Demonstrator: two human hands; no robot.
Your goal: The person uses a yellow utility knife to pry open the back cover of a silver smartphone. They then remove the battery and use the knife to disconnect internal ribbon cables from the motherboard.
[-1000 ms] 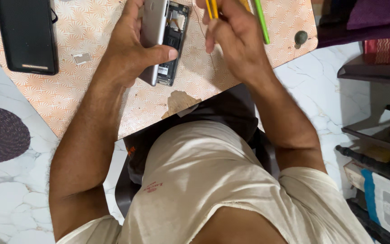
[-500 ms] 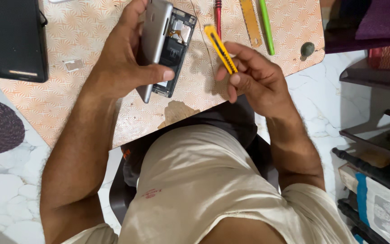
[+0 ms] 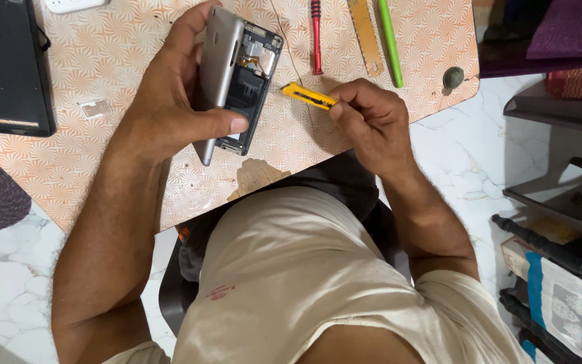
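While the left hand (image 3: pixel 170 114) clamps the opened phone (image 3: pixel 237 84) tilted above the counter (image 3: pixel 102 168), right hand (image 3: pixel 372 121) pinches a yellow cutter (image 3: pixel 308 96) beside it; one slip could nick exposed circuitry

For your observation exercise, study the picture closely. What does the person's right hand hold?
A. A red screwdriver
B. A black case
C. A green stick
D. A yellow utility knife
D: the right hand grips a yellow utility knife by one end, its tip pointing toward the opened phone that the left hand holds; the red screwdriver lies untouched on the table.
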